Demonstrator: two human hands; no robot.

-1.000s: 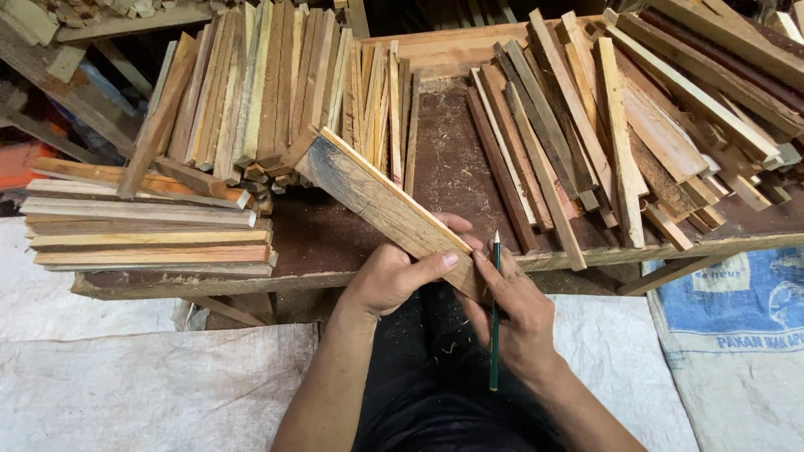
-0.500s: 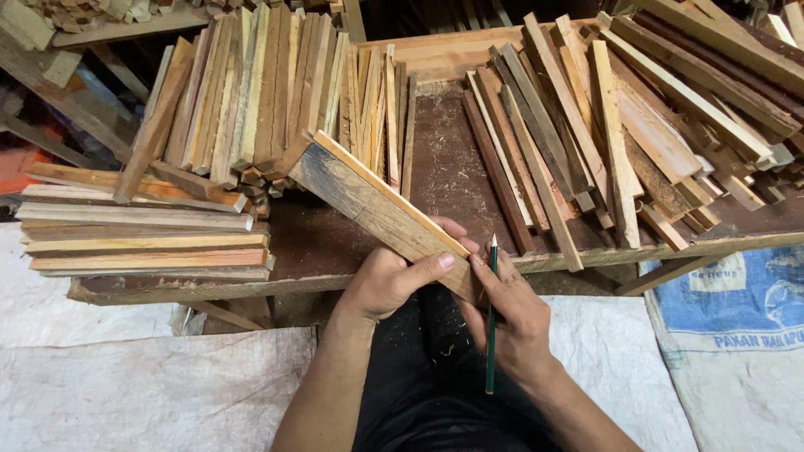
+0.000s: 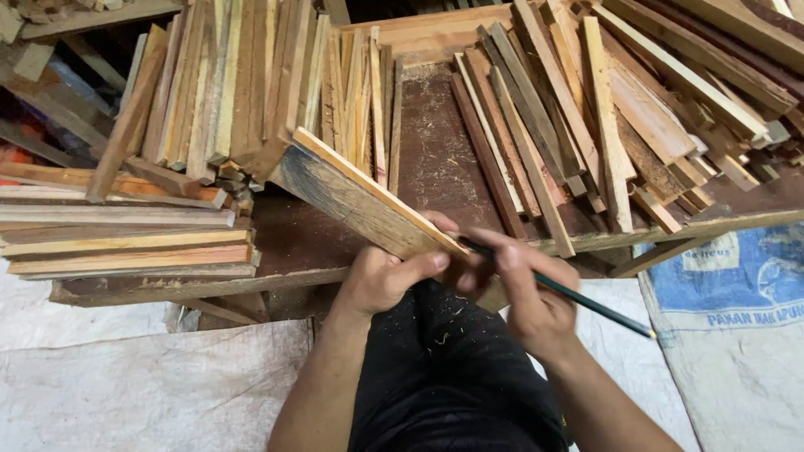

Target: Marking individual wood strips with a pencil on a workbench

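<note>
My left hand [image 3: 387,278] grips the near end of a flat wooden board [image 3: 352,197], which slants up and away to the left over the workbench. My right hand [image 3: 521,291] holds a dark green pencil [image 3: 586,301] with its tip against the board's near end, close to my left thumb. The pencil's tail points out to the right. Both hands are close together at the bench's front edge, above my lap in black trousers [image 3: 452,377].
A dark wooden workbench [image 3: 435,134] carries piles of wood strips: a fanned pile at the right [image 3: 620,109], upright strips at the back left [image 3: 226,84], a flat stack at the left [image 3: 126,234]. White sacking [image 3: 126,385] covers the floor; a blue printed sack [image 3: 737,285] lies at the right.
My right hand turned the pencil from pointing up and down to lying slanted, and brought its tip onto the board's near end. The board has dipped slightly.
</note>
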